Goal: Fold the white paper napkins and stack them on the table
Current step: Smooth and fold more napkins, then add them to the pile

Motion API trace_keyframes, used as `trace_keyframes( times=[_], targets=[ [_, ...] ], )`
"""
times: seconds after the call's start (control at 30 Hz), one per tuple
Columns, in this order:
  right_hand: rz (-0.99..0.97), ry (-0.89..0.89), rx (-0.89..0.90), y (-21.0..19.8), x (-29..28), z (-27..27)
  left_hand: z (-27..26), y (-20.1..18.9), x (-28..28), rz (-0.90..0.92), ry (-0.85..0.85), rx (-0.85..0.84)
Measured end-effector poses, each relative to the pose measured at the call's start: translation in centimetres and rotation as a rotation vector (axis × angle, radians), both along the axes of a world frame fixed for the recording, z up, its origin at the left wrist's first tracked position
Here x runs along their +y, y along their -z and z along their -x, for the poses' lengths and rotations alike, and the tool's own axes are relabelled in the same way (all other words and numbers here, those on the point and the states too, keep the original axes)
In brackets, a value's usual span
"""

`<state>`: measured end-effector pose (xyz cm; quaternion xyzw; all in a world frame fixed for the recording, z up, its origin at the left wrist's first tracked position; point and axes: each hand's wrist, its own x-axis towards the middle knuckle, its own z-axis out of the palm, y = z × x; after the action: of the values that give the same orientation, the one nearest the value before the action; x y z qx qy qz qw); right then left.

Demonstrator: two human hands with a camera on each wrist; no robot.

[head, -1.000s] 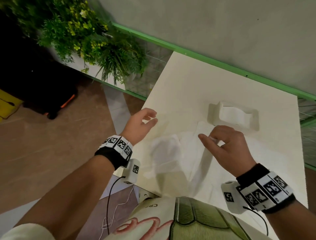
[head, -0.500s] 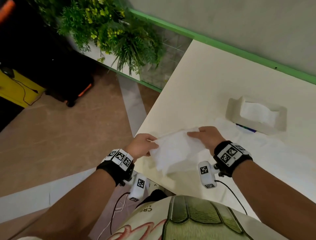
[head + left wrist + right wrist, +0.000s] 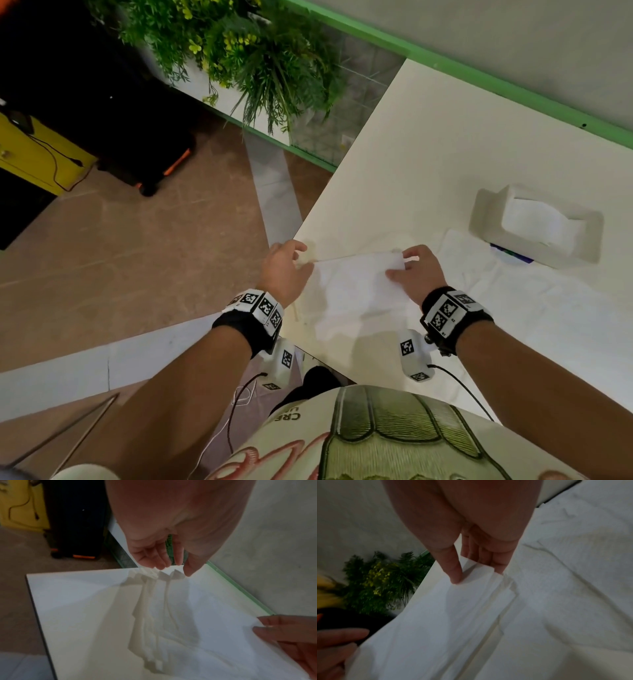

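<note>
Stretching a white napkin (image 3: pixel 352 284) taut between us near the table's (image 3: pixel 445 154) left corner, its long top edge running left to right. Our left hand (image 3: pixel 284 270) pinches one upper corner, our right hand (image 3: pixel 412 270) pinches the other, remaining fingers loosely curled.

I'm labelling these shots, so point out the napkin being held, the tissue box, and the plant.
napkin (image 3: pixel 352 284), head view, middle of the sheet.
tissue box (image 3: pixel 486 212), head view, its left wall.
plant (image 3: pixel 260 58), head view, centre of the foliage.
</note>
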<state>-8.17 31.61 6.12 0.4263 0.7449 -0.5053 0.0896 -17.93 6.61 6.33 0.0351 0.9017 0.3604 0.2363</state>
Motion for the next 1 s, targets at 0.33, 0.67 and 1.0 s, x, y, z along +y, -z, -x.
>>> trace_keyframes(
  times=[0.33, 0.67, 1.0],
  targets=[
    [-0.284, -0.39, -0.119, 0.0, 0.0, 0.2, 0.5, 0.3, -0.1, 0.317, 0.255, 0.161],
    [-0.359, -0.332, 0.081, -2.2, 2.2, -3.6, -0.6, -1.9, 1.0, 0.455, 0.23, -0.088],
    [-0.666, -0.33, 0.005, -2.8, 12.6, -22.7, -0.8, -1.6, 2.5, 0.403, 0.049, -0.168]
  ],
)
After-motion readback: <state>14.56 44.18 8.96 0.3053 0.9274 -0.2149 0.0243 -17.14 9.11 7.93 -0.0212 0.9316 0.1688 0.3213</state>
